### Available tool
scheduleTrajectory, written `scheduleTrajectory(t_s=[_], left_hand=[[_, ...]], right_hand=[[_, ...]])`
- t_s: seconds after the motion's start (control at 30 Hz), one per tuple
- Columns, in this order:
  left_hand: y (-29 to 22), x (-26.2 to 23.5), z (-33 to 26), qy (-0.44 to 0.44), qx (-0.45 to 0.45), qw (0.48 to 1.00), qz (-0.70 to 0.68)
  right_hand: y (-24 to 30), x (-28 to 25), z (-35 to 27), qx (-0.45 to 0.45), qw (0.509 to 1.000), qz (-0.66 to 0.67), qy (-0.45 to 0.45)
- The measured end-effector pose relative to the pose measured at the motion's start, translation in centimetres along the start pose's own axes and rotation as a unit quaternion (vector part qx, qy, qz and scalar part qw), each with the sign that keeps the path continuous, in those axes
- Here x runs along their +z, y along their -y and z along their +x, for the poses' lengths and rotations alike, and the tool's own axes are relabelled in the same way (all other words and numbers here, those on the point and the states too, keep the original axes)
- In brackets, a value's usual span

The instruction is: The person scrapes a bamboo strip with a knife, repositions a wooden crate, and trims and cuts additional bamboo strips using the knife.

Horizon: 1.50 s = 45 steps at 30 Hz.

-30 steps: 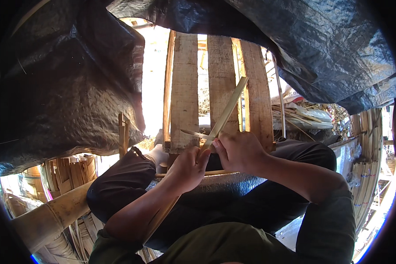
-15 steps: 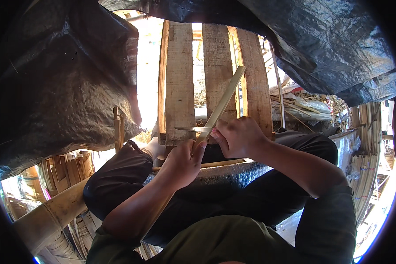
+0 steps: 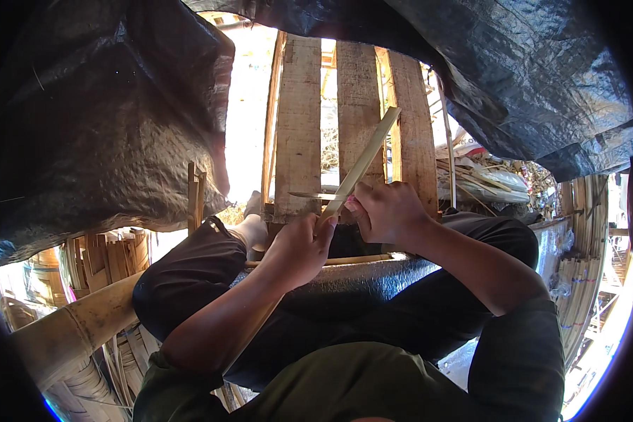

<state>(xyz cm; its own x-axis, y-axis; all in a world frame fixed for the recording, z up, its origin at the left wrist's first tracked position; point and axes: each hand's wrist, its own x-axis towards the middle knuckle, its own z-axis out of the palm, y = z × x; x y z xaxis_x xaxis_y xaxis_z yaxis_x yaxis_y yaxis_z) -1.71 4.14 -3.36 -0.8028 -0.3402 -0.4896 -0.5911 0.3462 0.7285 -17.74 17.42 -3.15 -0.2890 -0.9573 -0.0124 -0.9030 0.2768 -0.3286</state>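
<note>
My left hand (image 3: 299, 246) is closed around a long, pale bamboo strip (image 3: 368, 155). The strip slants up and to the right over the wooden slats, and its lower end runs back under my left forearm. My right hand (image 3: 392, 212) grips a knife (image 3: 309, 195), whose thin blade points left and crosses the strip just above my left fingers. The handle is mostly hidden in my fist; a bit of pink shows by the thumb. Both hands are close together above my lap, where a dark, shiny sheet (image 3: 344, 287) lies.
Wooden planks (image 3: 299, 126) with gaps between them stretch ahead of me. Dark plastic sheeting (image 3: 112, 126) hangs on the left, with more at upper right. A thick bamboo pole (image 3: 77, 330) lies at lower left. Bundled strips (image 3: 584, 281) stand on the right.
The view has shifted slightly, so the planks appear further right. Both hands keep their grips, and the knife blade still crosses the strip, now seen more edge-on.
</note>
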Motion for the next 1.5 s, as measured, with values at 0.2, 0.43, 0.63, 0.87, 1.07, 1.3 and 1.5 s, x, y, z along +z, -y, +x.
scheduleTrajectory(t_s=[0.2,0.43,0.63,0.87,1.07,1.3,1.5], left_hand=[[-1.4,-0.7,-0.4,0.044,-0.043,0.998,-0.030],[0.0,0.1,-0.3,0.027,-0.016,0.999,-0.043],[-0.8,-0.8,-0.2,0.087,-0.071,0.990,-0.086],[0.5,-0.4,-0.6,0.046,0.041,0.991,-0.115],[-0.1,-0.8,-1.2,0.059,-0.002,0.995,-0.084],[-0.1,-0.3,-1.5,0.045,0.023,0.997,-0.058],[0.0,-0.3,-1.4,0.034,0.017,0.998,-0.055]], right_hand=[[1.8,-1.8,-0.1,0.067,0.994,0.030,0.087],[3.2,-1.5,-1.4,0.090,0.988,0.058,0.111],[2.2,-1.7,-0.9,0.081,0.991,0.039,0.099],[2.2,-1.6,-0.7,0.115,0.986,0.038,0.110],[1.3,-2.3,0.3,0.105,0.989,0.029,0.102],[0.7,-1.8,-0.1,0.086,0.989,0.027,0.118],[-1.0,-2.5,1.5,0.178,0.979,0.039,0.090]])
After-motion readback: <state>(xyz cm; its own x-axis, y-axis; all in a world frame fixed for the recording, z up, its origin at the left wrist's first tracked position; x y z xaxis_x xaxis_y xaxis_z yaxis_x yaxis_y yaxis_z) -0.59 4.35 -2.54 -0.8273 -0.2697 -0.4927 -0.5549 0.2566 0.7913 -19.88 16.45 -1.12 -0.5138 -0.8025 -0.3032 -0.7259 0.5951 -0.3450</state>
